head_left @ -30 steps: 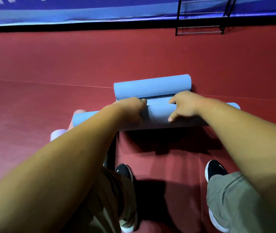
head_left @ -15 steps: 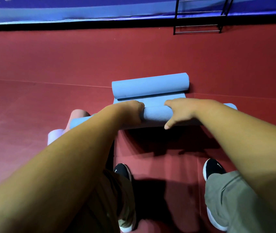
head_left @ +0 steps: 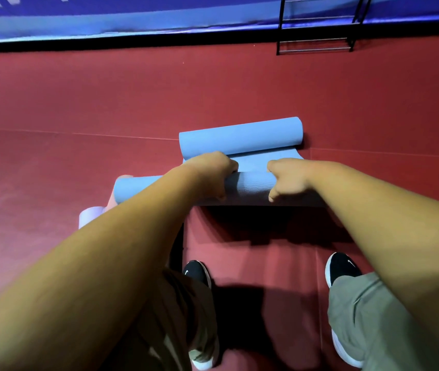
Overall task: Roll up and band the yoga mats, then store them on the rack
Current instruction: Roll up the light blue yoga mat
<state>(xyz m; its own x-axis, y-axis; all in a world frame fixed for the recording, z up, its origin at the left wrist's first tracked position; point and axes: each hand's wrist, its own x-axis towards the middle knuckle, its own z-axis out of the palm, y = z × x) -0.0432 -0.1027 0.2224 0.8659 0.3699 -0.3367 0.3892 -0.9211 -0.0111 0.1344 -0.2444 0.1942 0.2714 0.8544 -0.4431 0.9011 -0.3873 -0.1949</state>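
A light blue yoga mat lies on the red floor, curled at both ends. Its near roll [head_left: 250, 184] lies across the view under my hands, and its far end forms a second roll [head_left: 239, 139] just beyond. A short flat strip of mat [head_left: 256, 159] joins them. My left hand [head_left: 210, 174] grips the near roll from above, fingers curled over its far side. My right hand [head_left: 288, 178] grips it the same way, thumb down on the near side. The roll's right end is hidden behind my right forearm.
A pink rolled mat [head_left: 111, 202] and a pale lilac rolled mat [head_left: 90, 215] lie at the left, partly behind my left arm. A black metal rack [head_left: 317, 36] stands far off by the blue wall. My feet in black shoes [head_left: 197, 273] stand on the red floor [head_left: 79, 103].
The near roll has advanced toward the far roll, narrowing the flat strip. Both hands have shifted forward over the roll, fingers now curled further over its top.
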